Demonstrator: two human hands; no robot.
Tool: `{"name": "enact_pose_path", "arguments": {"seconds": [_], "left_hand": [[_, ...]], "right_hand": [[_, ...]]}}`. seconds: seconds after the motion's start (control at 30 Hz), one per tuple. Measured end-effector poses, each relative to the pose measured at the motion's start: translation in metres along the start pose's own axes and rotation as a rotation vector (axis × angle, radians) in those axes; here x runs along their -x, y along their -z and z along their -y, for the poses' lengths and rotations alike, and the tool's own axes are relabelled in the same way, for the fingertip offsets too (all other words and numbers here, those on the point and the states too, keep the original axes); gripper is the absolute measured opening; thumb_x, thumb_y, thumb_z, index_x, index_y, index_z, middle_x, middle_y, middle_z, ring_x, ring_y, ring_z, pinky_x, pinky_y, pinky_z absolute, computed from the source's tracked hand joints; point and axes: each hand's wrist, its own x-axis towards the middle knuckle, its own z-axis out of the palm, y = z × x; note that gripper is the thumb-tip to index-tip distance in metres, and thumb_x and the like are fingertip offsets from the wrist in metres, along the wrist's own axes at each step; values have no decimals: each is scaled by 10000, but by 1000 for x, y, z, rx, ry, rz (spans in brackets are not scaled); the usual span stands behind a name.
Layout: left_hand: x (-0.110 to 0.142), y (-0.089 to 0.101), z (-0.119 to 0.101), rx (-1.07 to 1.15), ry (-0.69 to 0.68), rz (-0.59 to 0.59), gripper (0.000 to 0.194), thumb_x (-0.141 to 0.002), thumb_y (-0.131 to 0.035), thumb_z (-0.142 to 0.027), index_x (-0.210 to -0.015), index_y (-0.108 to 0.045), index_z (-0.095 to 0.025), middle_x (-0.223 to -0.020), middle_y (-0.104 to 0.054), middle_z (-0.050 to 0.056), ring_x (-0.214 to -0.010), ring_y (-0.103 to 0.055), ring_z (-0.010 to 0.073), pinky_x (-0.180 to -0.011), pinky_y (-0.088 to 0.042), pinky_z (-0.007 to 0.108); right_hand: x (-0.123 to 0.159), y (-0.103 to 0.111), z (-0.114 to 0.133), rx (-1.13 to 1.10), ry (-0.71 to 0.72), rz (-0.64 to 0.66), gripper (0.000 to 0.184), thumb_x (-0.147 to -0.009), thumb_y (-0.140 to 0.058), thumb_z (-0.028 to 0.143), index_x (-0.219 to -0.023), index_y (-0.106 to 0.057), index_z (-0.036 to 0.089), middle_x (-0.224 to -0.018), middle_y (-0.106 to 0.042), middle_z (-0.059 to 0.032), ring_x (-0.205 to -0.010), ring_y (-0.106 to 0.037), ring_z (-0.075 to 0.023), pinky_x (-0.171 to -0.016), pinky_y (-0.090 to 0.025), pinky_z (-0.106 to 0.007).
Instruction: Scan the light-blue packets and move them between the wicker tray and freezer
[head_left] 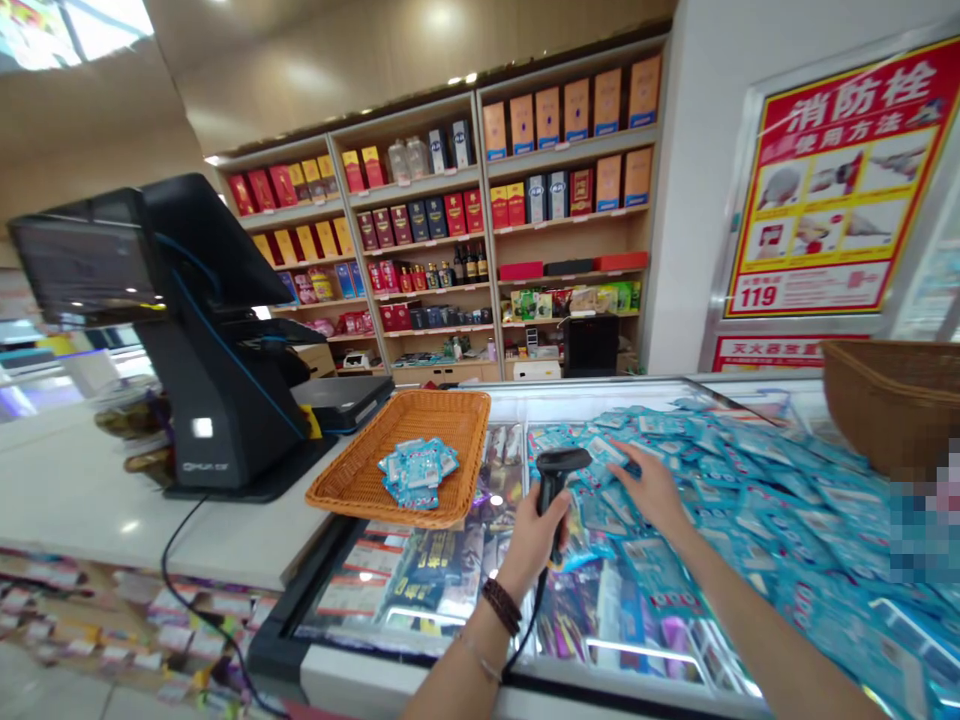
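My left hand [537, 530] is closed round the handle of a black barcode scanner [564, 460], whose head points right and whose cable hangs down past my wrist. Just to its right, my right hand [656, 490] grips a small blue-and-white packet [604, 450] by its right side, between thumb and fingers. The scanner's head is close to this packet. Many similar blue packets [757, 510] lie heaped over the glass counter around and beyond my right hand. On the left, an orange woven basket [375, 445] holds a small pile of blue packets [420, 470].
A black checkout terminal [240, 400] stands on the white counter [135, 530] at left, its cable hanging over the edge. Under the glass top [465, 600] lie assorted goods. At right is a brown wicker basket [892, 400]. Shelves of boxed bottles [427, 215] line the back wall.
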Motion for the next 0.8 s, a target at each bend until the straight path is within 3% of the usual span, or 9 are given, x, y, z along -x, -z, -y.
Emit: {"name": "enact_pose_path", "arguments": {"seconds": [0.3,0.57,0.8], "left_hand": [[0,1,2,-57,-5,7,590,-721,-718,-746,-833,-478,-218,-546,-472,-98,-371,-406,55,-380,-303,211],[1,2,-1,-51,-6,13,578,-727,-723,-729,-811,-466,-219,-554,-461,-97,-372,-398,50,-379,-300,207],[1,3,3,-60,-7,22,566,-745,-712,-721,-835,-476,-214,-574,-474,-92,-381,-414,51,-380,-307,208]], "right_hand": [[3,-1,-4,38,58,14,454,-914,-564,384,-1313,-719,234,-1112,-792,-101,-1067,-698,-318,-972,-518,-449],[5,-1,-3,57,33,43,498,-923,-535,378,-1344,-703,171,-1088,-787,-140,-1133,-674,-344,-971,-512,-455],[4,2,2,36,11,52,479,-897,-564,383,-1313,-718,204,-1074,-795,-115,-1081,-689,-334,-944,-522,-445]]}}
